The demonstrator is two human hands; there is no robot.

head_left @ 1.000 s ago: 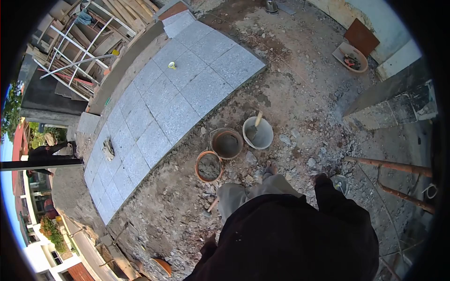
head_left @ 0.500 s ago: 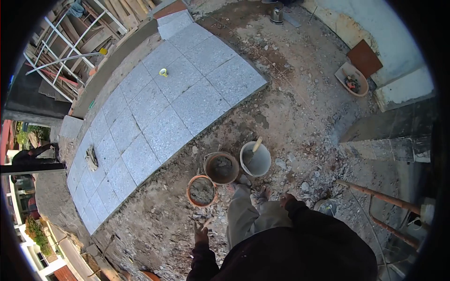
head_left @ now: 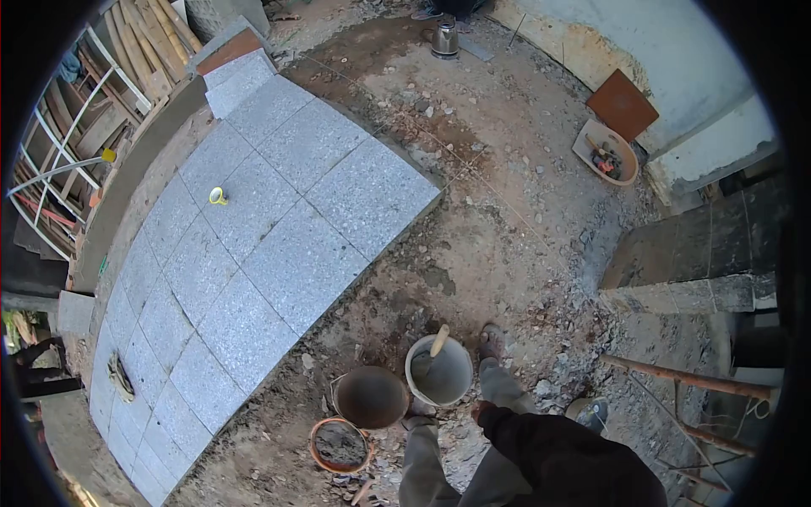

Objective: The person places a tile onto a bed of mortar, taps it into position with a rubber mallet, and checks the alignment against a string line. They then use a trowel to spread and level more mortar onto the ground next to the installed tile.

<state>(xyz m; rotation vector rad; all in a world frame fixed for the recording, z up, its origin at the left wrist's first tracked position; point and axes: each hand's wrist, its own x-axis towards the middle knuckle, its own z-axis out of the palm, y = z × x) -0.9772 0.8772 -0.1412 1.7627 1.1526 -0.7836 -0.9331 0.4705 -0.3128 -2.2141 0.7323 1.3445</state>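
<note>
My right hand (head_left: 481,411) hangs beside my leg, just below and right of a white bucket (head_left: 463,372). Its dark sleeve covers most of it, and the fingers do not show clearly. Inside the white bucket leans a tool with a pale wooden handle (head_left: 440,340); its head is hard to make out. A brown bucket (head_left: 370,397) stands close on the left, its inside dark. In front of that on the left, an orange-rimmed bucket (head_left: 367,455) holds grey mortar (head_left: 340,443). My left hand is out of view.
Grey speckled tiles (head_left: 279,270) form a raised floor at left, with a tape roll (head_left: 218,196) and a cloth (head_left: 120,378) on them. Strings cross the rubble ground. A basin with tools (head_left: 623,160) and a kettle (head_left: 444,40) stand farther off. Rusty poles (head_left: 684,377) slant at right.
My view has turned, shifting the tiles left and down. My foot has stepped forward to the right of the white bucket. My left hand has left the view; my right hand has lowered.
</note>
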